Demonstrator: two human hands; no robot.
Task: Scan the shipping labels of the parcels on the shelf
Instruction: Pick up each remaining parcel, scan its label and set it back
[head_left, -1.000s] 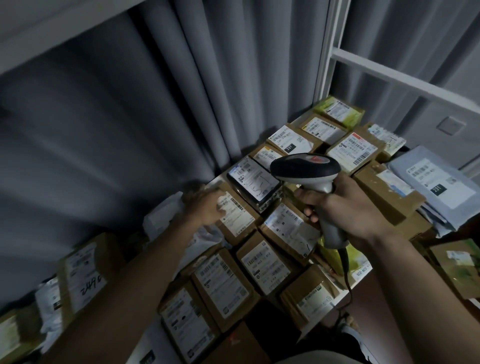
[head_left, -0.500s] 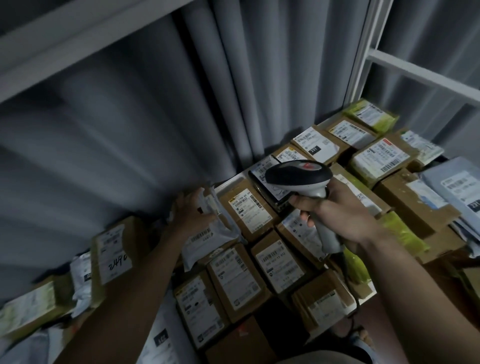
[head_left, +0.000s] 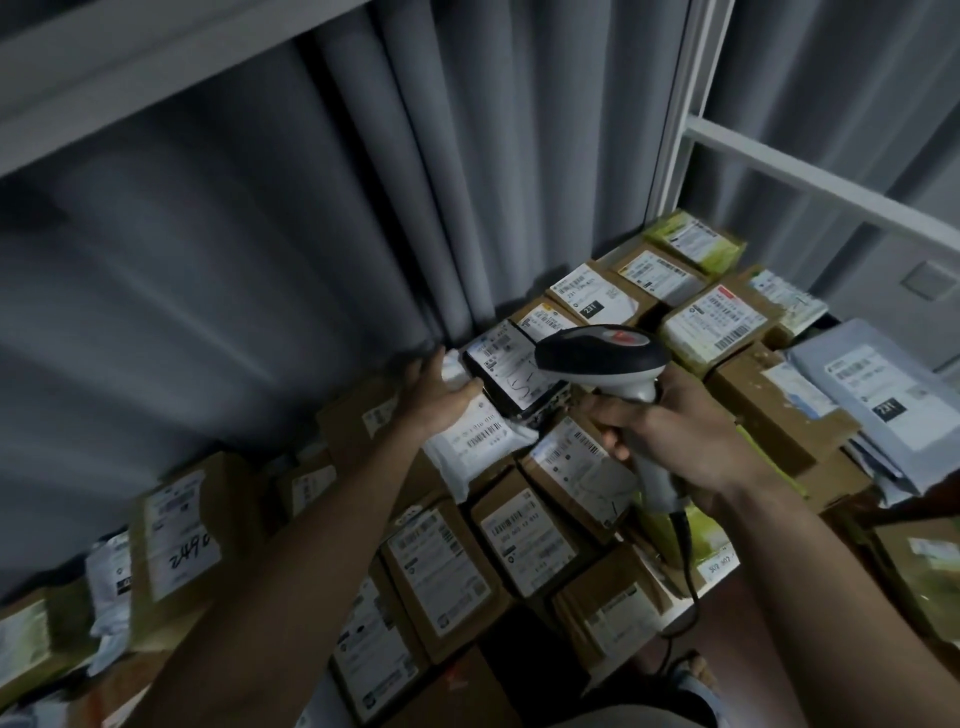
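My right hand (head_left: 675, 434) has its fingers curled tight around the grip of the barcode scanner (head_left: 605, 358), head aimed toward ten o'clock over the black parcel (head_left: 511, 376). At nine o'clock of the scanner, my left hand (head_left: 436, 395) grips the white poly mailer (head_left: 478, 441), which lies on the cardboard boxes (head_left: 524, 535) on the shelf.

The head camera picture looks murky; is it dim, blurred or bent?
Head view: dim, bluish light; the curtain at left is smeared by motion blur; the shelf rail bows from the wide lens; the scanner and nearby labels stay fairly sharp.
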